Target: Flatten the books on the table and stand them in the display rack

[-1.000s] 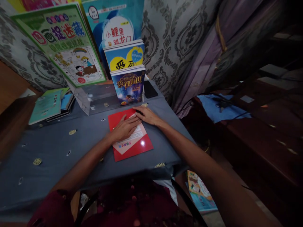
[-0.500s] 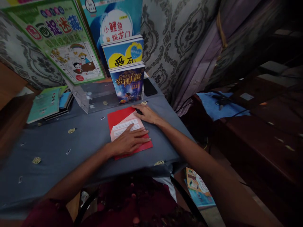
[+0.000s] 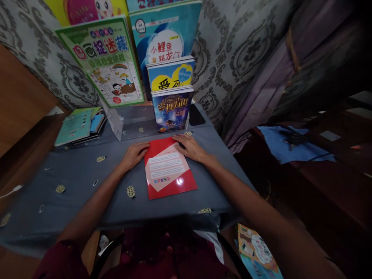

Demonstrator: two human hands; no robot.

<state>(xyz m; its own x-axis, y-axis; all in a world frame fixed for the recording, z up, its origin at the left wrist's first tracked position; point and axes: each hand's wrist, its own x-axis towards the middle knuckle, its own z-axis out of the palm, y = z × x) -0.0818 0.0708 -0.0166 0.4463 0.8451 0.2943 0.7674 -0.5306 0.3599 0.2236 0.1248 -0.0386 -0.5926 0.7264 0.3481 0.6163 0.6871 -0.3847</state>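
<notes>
A red book point(image 3: 170, 170) with a pale text panel lies flat on the grey tablecloth point(image 3: 87, 186) in front of me. My left hand point(image 3: 134, 154) rests at the book's upper left edge, fingers curled onto the corner. My right hand point(image 3: 190, 148) lies flat on the upper right corner, fingers stretched out. Just behind the red book a dark blue book point(image 3: 172, 109) stands upright in a clear acrylic stand point(image 3: 128, 123), with a blue and yellow book point(image 3: 170, 74) behind it.
A green children's book point(image 3: 109, 64) and a large blue one point(image 3: 162, 35) lean against the patterned wall. A stack of thin books point(image 3: 80, 126) lies at the table's left. A black phone point(image 3: 196, 115) lies behind the stand. A curtain point(image 3: 261, 77) hangs to the right; a book point(image 3: 258, 252) lies on the floor.
My left hand slid off the face of the red book, from its lower part to its upper left edge. My right hand stayed on the top right corner. The camera tilted up slightly.
</notes>
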